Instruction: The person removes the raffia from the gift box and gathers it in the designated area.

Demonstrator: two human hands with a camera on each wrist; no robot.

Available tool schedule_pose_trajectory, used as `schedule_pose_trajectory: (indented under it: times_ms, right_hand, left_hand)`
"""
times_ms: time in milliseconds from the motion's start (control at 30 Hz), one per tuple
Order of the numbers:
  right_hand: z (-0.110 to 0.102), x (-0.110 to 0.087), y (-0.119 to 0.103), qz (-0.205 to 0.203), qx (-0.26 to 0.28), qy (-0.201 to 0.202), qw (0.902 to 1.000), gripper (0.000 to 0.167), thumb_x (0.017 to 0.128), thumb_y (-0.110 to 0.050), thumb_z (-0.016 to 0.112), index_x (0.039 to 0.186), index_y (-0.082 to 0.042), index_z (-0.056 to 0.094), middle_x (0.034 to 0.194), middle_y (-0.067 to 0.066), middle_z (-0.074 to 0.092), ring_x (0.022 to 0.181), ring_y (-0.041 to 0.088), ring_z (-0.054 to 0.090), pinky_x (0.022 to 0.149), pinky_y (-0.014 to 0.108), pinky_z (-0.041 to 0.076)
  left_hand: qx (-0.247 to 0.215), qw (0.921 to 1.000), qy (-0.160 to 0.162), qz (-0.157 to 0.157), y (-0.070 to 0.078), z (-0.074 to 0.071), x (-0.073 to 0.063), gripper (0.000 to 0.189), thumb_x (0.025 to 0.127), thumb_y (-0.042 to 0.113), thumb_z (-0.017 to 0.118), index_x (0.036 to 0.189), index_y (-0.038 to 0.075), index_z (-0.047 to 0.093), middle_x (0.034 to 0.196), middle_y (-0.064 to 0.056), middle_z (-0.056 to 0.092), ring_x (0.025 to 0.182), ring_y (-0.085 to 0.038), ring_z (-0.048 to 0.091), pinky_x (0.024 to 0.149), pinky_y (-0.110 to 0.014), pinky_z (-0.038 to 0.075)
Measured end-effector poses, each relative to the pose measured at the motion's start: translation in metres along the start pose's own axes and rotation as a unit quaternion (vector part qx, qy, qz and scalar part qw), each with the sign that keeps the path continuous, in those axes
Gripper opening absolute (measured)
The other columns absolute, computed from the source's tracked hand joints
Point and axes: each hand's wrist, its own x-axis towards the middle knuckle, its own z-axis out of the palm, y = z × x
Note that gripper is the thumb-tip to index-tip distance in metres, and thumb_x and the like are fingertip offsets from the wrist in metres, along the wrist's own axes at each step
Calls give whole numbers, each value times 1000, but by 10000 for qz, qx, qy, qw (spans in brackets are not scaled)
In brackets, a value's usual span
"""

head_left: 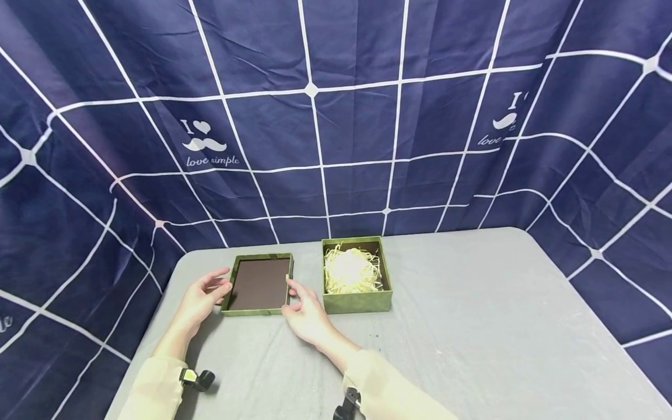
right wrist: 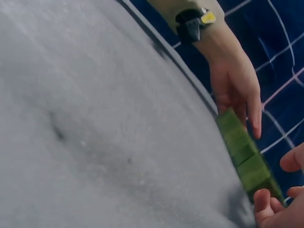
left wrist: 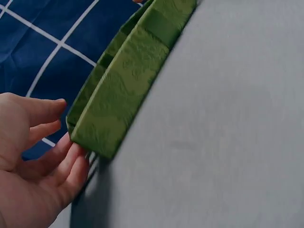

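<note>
Green lid (head_left: 261, 284), hollow side up, is at the frame's lower left; left grip (head_left: 200, 298) and right grip (head_left: 307, 317) touch opposite sides with fingers loose, not clenched, probably to steady it evenly.

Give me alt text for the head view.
A person's left hand and right hand flank a shallow green tray with a dark inside at a gray table. Right of the tray, a green box holds pale shredded filler; dark blue cloth hangs behind.
</note>
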Motion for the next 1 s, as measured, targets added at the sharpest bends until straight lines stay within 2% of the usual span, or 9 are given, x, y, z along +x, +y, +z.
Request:
schedule_pose_trajectory:
  times_ms: [100,200,267,367,533,733,867,1000]
  right_hand:
    - [-3,-10,-6,-257,-120,-183,9994,67,97,-8,73,161,-6,53,138,17,59,100,18,70,84,27,59]
    - [-10,-20,-15,-490,-248,-410,9977,64,98,-9,73,159,-6,54,138,16,59,102,19,71,82,25,58]
    - [-16,-26,-21,-626,-339,-541,9960,62,99,-10,73,158,-7,55,138,16,61,104,20,72,81,24,58]
    - [-31,-31,-31,-838,-465,-703,9929,58,101,-12,72,157,-9,57,137,16,65,108,24,73,84,26,58]
    - [-61,-33,-45,-1033,-725,-995,9870,51,103,-14,71,152,-9,59,133,15,70,111,29,74,93,32,60]
    - [-102,-29,-63,-772,-865,-1027,9879,47,105,-19,69,151,-11,61,129,7,72,109,20,72,96,37,61]
    - [-130,-19,-69,-911,-908,-744,9889,42,104,-16,70,146,-8,65,128,12,73,108,21,72,94,35,61]
    - [-161,-5,-67,-1144,-887,-550,9879,37,104,-11,70,139,0,67,130,25,72,108,31,73,90,37,61]
  left_hand:
    - [19,9990,424,123,8,3,0,49,105,10,74,150,-6,60,121,-14,74,90,1,66,76,-19,56]
    - [-254,9966,749,235,16,11,1,48,104,11,77,147,-5,63,105,5,74,87,0,67,75,-17,54]
    - [-456,9949,846,313,21,18,2,49,103,11,78,147,-5,64,100,13,72,88,0,67,77,-16,52]
    - [-765,9921,885,458,29,30,4,49,102,9,78,147,-5,64,97,18,71,89,1,67,79,-15,51]
    - [-1304,9855,853,676,40,51,9,46,102,1,75,146,-8,63,97,16,74,85,-6,72,75,-20,55]
    - [-1866,9768,575,879,53,75,14,46,102,-5,71,147,-10,59,100,11,77,85,-8,75,76,-20,57]
    - [-1901,9760,346,1000,65,88,15,49,102,-6,71,150,-6,60,117,-7,78,89,-6,75,78,-20,58]
    - [-1659,9792,126,1164,77,100,15,52,101,-2,74,152,0,60,133,-27,72,93,-6,75,81,-22,60]
